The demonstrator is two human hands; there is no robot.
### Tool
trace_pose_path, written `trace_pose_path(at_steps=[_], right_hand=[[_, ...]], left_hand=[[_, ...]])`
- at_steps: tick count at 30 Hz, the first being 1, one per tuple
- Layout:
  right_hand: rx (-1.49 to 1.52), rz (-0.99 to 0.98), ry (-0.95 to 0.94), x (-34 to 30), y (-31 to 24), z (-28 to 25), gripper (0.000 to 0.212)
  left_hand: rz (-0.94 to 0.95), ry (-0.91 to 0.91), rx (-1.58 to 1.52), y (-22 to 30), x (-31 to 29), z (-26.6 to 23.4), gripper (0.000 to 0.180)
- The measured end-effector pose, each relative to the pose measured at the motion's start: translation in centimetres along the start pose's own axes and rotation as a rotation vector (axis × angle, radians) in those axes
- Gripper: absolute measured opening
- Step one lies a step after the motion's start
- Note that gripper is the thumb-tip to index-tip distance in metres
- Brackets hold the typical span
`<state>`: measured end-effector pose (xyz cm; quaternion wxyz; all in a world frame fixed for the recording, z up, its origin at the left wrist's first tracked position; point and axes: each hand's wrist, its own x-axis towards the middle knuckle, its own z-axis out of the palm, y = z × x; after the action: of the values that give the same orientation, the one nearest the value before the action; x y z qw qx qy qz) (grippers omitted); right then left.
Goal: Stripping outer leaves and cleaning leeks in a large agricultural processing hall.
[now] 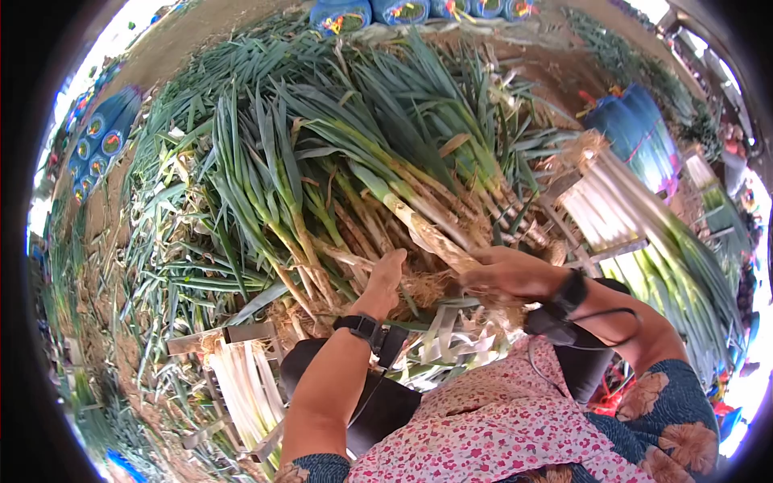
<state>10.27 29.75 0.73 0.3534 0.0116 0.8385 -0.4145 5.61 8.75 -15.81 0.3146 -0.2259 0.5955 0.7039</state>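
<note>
"Where's the leek lying?"

"I'm seeing it slanting beyond the floral apron; the right hand is wrapping its pale lower end. The left hand is reaching beyond the apron too; I can't tell its opening or hold."

"Handling?"

"I'm guessing light, firm-stalked, floppy-leaved, easily torn; I'm favouring the stalk."

"Room?"

"Heaped leeks are crowding beyond the apron, wooden racks are flanking it; I'm finding little room."
</note>
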Motion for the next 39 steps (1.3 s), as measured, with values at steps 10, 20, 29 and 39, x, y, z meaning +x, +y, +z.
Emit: trace_pose_path(at_steps=[10, 20, 29, 39], right_hand=[[0.106, 0.182, -0.181, -27.9, -5.5, -7.2, 0.053], [-0.540, 0.026, 0.332, -33.6, 0.6, -1.3, 0.050], [0.119, -0.475, 0.469, -11.1, 10.1, 2.2, 0.064], [0.795, -0.957, 0.734, 0.9, 4.6, 4.5, 0.021]], left_hand=[[-0.032, -0.772, -0.719, 5.0, -8.7, 5.1, 0.057], [0.179, -1.029, -0.762, 11.7, -16.6, 10.4, 0.047], [0.580, -0.630, -0.503, 14.4, -16.6, 10.7, 0.042], [0.598, -0.423, -0.374, 10.7, -15.9, 10.1, 0.039]])
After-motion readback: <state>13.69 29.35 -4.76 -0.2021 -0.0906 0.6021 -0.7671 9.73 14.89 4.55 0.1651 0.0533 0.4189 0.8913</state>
